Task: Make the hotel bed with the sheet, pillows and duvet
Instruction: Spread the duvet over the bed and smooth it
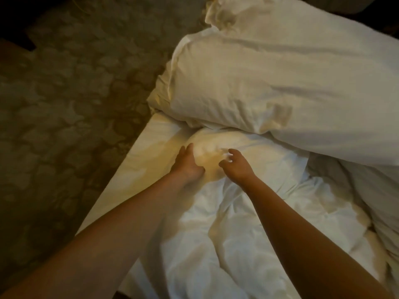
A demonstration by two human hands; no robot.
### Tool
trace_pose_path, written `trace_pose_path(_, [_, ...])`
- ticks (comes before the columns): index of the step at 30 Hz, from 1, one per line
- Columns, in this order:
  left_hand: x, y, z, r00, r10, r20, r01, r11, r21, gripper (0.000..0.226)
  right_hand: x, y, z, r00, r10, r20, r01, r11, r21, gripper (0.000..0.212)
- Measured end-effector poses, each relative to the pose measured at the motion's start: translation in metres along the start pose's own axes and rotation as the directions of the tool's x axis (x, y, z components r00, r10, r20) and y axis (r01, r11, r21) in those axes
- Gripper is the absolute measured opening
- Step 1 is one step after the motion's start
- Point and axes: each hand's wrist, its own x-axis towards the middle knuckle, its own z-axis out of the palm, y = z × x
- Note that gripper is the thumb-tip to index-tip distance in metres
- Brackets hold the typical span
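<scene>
A crumpled white duvet [237, 223] lies over the near part of the bed. A large white pillow [280, 83] sits beyond it, with a second pillow [222, 16] at the far edge. The fitted sheet [138, 169] shows bare along the bed's left side. My left hand [187, 164] cups a rounded lump of the duvet [207, 147], fingers along its left side and thumb curled under it. Just to the right, my right hand [236, 167] hovers at the same lump, its fingers spread, bent and blurred, with no fabric plainly between them.
Patterned carpet [64, 104] fills the left half of the view beside the bed's left edge. A dark piece of furniture [13, 29] stands at the far left corner. More bunched white bedding [371, 190] lies at the right.
</scene>
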Motion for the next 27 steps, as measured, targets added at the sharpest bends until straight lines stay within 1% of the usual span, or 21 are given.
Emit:
trace_pose_path(2, [0.011, 0.001, 0.004, 1.000, 0.003, 0.013, -0.005, 0.992, 0.129, 0.091, 0.010, 0.003, 0.003, 1.000, 0.018, -0.012, -0.017, 0.999, 0.042, 0.058])
trace_pose_path(3, [0.014, 0.001, 0.006, 1.000, 0.020, 0.006, -0.021, 0.986, 0.163, 0.081, 0.014, 0.003, 0.004, 0.999, 0.025, -0.020, -0.024, 0.998, 0.066, 0.055])
trace_pose_path(4, [0.017, 0.001, 0.007, 0.998, 0.057, 0.002, -0.057, 0.986, 0.154, 0.062, 0.017, 0.001, 0.005, 0.999, 0.040, -0.028, -0.038, 0.995, 0.089, 0.054])
trace_pose_path(5, [0.017, 0.003, 0.006, 0.996, 0.092, 0.012, -0.093, 0.989, 0.119, 0.037, 0.019, -0.001, 0.006, 0.997, 0.067, -0.033, -0.063, 0.992, 0.114, 0.056])
trace_pose_path(6, [0.016, 0.004, 0.003, 0.991, 0.116, 0.063, -0.121, 0.989, 0.086, 0.015, 0.020, -0.003, 0.007, 0.994, 0.105, -0.038, -0.098, 0.984, 0.147, 0.060])
trace_pose_path(7, [0.014, 0.006, 0.001, 0.978, 0.153, 0.142, -0.163, 0.985, 0.059, 0.016, 0.021, -0.005, 0.008, 0.988, 0.149, -0.045, -0.138, 0.973, 0.187, 0.067])
trace_pose_path(8, [0.009, 0.010, -0.003, 0.952, 0.180, 0.247, -0.193, 0.981, 0.028, 0.028, 0.019, -0.007, 0.008, 0.980, 0.191, -0.053, -0.174, 0.959, 0.225, 0.076])
trace_pose_path(10, [-0.008, 0.020, -0.015, 0.869, 0.239, 0.433, -0.245, 0.969, -0.043, 0.037, 0.009, -0.013, 0.007, 0.966, 0.244, -0.086, -0.216, 0.944, 0.251, 0.090])
trace_pose_path(11, [-0.015, 0.023, -0.020, 0.828, 0.265, 0.495, -0.273, 0.960, -0.057, 0.036, 0.002, -0.016, 0.005, 0.961, 0.255, -0.110, -0.227, 0.949, 0.221, 0.090])
trace_pose_path(12, [-0.026, 0.027, -0.026, 0.790, 0.292, 0.539, -0.299, 0.951, -0.076, 0.028, -0.004, -0.017, 0.002, 0.956, 0.256, -0.142, -0.233, 0.959, 0.160, 0.083])
trace_pose_path(13, [-0.037, 0.029, -0.033, 0.756, 0.317, 0.573, -0.321, 0.942, -0.099, 0.017, -0.013, -0.018, -0.002, 0.953, 0.242, -0.184, -0.232, 0.970, 0.077, 0.071])
trace_pose_path(15, [-0.058, 0.033, -0.041, 0.703, 0.366, 0.610, -0.364, 0.922, -0.134, 0.010, -0.035, -0.021, -0.008, 0.945, 0.182, -0.272, -0.213, 0.973, -0.091, 0.044])
trace_pose_path(16, [-0.070, 0.035, -0.044, 0.686, 0.379, 0.620, -0.381, 0.914, -0.137, 0.012, -0.047, -0.022, -0.011, 0.940, 0.153, -0.304, -0.205, 0.968, -0.145, 0.035])
trace_pose_path(17, [-0.081, 0.037, -0.046, 0.675, 0.397, 0.623, -0.412, 0.902, -0.128, 0.014, -0.059, -0.022, -0.013, 0.936, 0.130, -0.328, -0.198, 0.963, -0.182, 0.031])
trace_pose_path(19, [-0.105, 0.036, -0.049, 0.661, 0.425, 0.618, -0.469, 0.877, -0.101, 0.016, -0.088, -0.021, -0.017, 0.924, 0.092, -0.372, -0.191, 0.952, -0.240, 0.030])
trace_pose_path(21, [-0.131, 0.034, -0.054, 0.658, 0.444, 0.609, -0.464, 0.875, -0.137, 0.011, -0.120, -0.019, -0.024, 0.907, 0.061, -0.416, -0.194, 0.938, -0.287, 0.028])
trace_pose_path(22, [-0.143, 0.032, -0.057, 0.669, 0.444, 0.596, -0.448, 0.881, -0.154, 0.020, -0.137, -0.019, -0.028, 0.899, 0.053, -0.435, -0.199, 0.934, -0.298, 0.022])
trace_pose_path(24, [-0.163, 0.025, -0.065, 0.724, 0.462, 0.513, -0.443, 0.881, -0.167, 0.032, -0.174, -0.021, -0.030, 0.884, 0.035, -0.466, -0.208, 0.923, -0.325, 0.010])
trace_pose_path(25, [-0.172, 0.022, -0.069, 0.760, 0.475, 0.444, -0.461, 0.875, -0.146, 0.034, -0.194, -0.024, -0.027, 0.880, 0.022, -0.474, -0.209, 0.915, -0.344, 0.010])
trace_pose_path(27, [-0.191, 0.017, -0.077, 0.807, 0.500, 0.314, -0.496, 0.863, -0.100, 0.034, -0.230, -0.033, -0.009, 0.882, -0.020, -0.471, -0.189, 0.900, -0.392, 0.019])
